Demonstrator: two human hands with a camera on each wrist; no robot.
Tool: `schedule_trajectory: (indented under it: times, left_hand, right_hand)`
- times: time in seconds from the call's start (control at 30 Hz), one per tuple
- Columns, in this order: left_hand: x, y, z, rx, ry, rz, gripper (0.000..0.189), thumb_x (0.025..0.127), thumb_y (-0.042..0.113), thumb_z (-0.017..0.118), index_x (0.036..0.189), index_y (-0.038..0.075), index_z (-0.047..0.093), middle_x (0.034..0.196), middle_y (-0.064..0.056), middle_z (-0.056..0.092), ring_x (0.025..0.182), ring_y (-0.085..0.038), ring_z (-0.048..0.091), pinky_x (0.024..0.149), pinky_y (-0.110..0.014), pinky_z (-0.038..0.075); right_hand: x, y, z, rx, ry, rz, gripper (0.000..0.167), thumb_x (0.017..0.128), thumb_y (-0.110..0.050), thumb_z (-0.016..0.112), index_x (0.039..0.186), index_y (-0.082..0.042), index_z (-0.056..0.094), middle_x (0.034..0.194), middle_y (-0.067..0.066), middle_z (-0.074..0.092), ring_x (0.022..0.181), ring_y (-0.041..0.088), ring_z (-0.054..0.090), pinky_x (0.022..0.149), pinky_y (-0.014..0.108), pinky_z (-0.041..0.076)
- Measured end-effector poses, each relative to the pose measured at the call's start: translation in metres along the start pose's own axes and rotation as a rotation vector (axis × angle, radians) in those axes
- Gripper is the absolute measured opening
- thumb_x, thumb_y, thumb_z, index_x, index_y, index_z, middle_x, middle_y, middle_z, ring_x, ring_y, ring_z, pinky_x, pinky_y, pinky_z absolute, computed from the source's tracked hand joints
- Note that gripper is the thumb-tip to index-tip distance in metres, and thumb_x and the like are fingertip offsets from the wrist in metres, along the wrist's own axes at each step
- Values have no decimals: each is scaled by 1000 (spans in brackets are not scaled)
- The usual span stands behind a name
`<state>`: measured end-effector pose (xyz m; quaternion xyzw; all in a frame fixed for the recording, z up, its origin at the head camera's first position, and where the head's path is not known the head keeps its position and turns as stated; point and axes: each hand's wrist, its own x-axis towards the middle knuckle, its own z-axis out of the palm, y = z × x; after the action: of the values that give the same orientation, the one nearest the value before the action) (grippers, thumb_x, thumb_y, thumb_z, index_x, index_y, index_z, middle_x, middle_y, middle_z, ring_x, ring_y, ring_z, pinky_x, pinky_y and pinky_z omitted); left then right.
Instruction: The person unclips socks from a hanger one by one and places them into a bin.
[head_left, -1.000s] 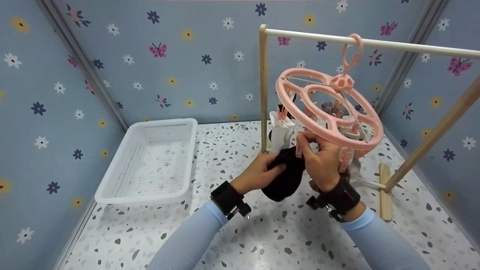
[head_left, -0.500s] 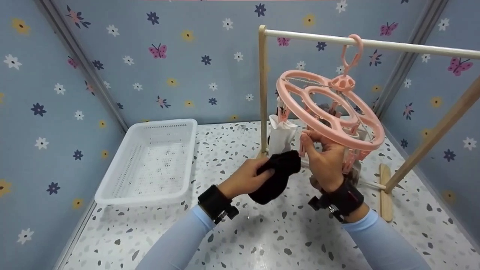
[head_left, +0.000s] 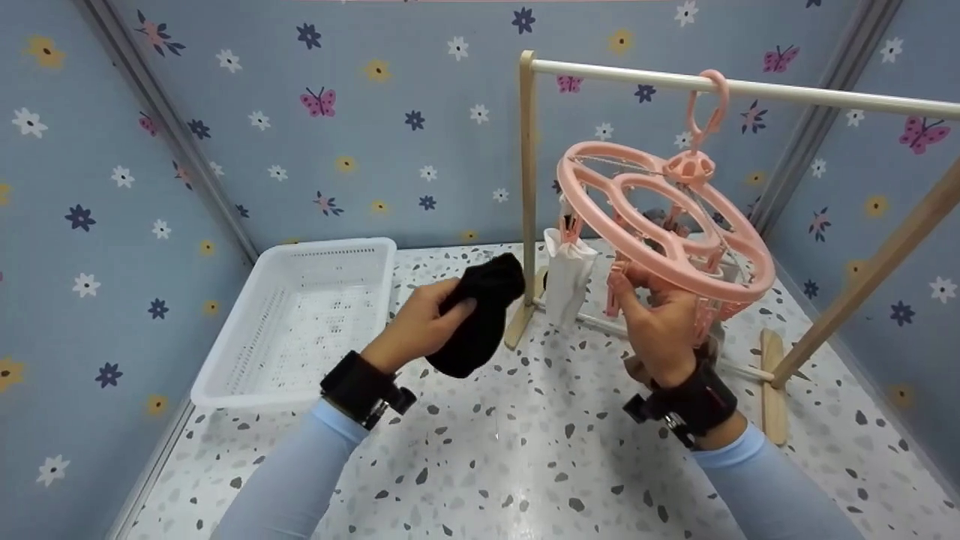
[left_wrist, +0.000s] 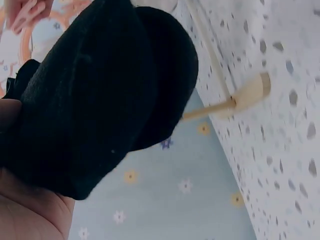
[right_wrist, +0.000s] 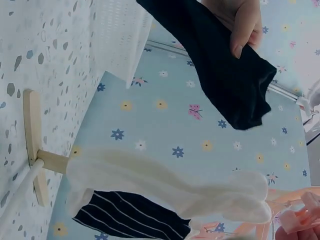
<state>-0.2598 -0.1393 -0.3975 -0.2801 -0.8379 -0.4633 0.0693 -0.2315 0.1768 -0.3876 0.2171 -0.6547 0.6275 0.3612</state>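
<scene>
My left hand (head_left: 424,322) grips a black sock (head_left: 480,316) between thumb and fingers, in the air left of the rack. In the right wrist view the sock's cuff hangs loose past the thumb. My right hand (head_left: 664,326) pinches a pink clothespin (head_left: 614,292) under the front rim of a round pink clip hanger (head_left: 626,249); no cloth shows in that clothespin. A white sock (head_left: 568,281) hangs from another clip at the hanger's left. Behind it, in the right wrist view, hangs a dark striped sock (right_wrist: 130,215). More clipped items are partly hidden behind my right hand.
The hanger hooks over a white rod (head_left: 615,73) on a rack with wooden posts (head_left: 528,180). One wooden foot (head_left: 772,390) stands at the right. A white plastic basket (head_left: 251,399) sits on the speckled surface at the left. Flowered panels (head_left: 420,150) enclose the back and sides.
My left hand has drawn the black sock away from the clothespin, leftward and slightly up. My right hand stays on the clothespin, nearly in place.
</scene>
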Motion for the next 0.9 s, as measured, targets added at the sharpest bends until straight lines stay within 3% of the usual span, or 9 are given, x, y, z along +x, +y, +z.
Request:
schedule_trajectory:
  times: [0.3,0.43,0.63,0.9]
  left_hand:
    - [-4,-19,-52,108,158,-59,12,106,9,66,101,-2,69,99,-20,74,88,-32,68,83,-46,53]
    - [-4,-28,-72,140,198,-106,15,107,8,64,107,-5,70,107,-25,75,97,-38,70,90,-50,53]
    - [-7,-46,-100,123,191,-213,28,110,12,59,124,-10,69,131,-31,71,122,-45,68,108,-57,51]
    - [-16,-75,-135,193,161,-322,34,113,15,53,128,-12,65,134,-37,67,125,-50,64,110,-61,48]
  right_hand:
    - [-1,0,-2,-33,14,-15,5,94,9,74,99,11,75,78,-6,66,73,8,61,73,22,51]
    - [-1,0,-3,-30,19,-27,9,93,10,74,102,11,75,78,-4,67,74,8,62,74,23,52]
    - [-3,-2,-5,-81,14,-9,9,94,8,75,102,11,76,81,-6,71,76,7,66,77,22,54]
    - [-7,-3,-6,-98,9,-8,8,94,8,75,102,8,77,80,-6,70,77,7,67,78,21,54]
